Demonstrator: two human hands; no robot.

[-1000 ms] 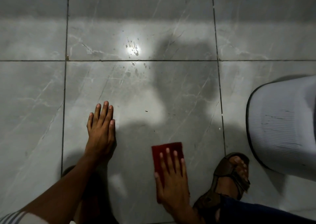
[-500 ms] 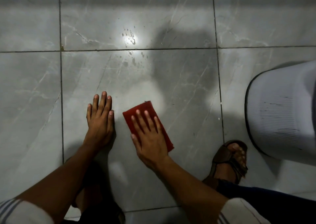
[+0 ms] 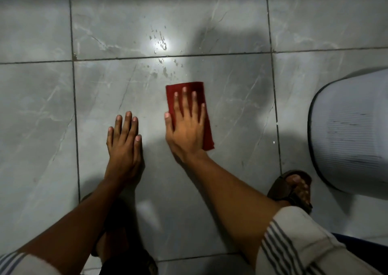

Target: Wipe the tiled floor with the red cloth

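A folded red cloth (image 3: 198,91) lies flat on the grey marbled tiled floor (image 3: 231,106). My right hand (image 3: 186,125) presses down on the cloth with fingers spread, covering most of it. My left hand (image 3: 123,142) rests flat on the same tile just left of the cloth, fingers together, holding nothing. Water droplets (image 3: 161,43) glisten under a bright reflection just beyond the cloth, around the grout line.
A white ribbed plastic container (image 3: 352,132) stands at the right edge. My sandalled right foot (image 3: 294,188) is beside it, near my right forearm. My other foot (image 3: 126,253) is in shadow below my left arm. Dark grout lines cross the floor.
My right hand has slid the cloth from near my foot leftward, then forward and right, up toward the droplets. My left hand has stayed planted on the tile.
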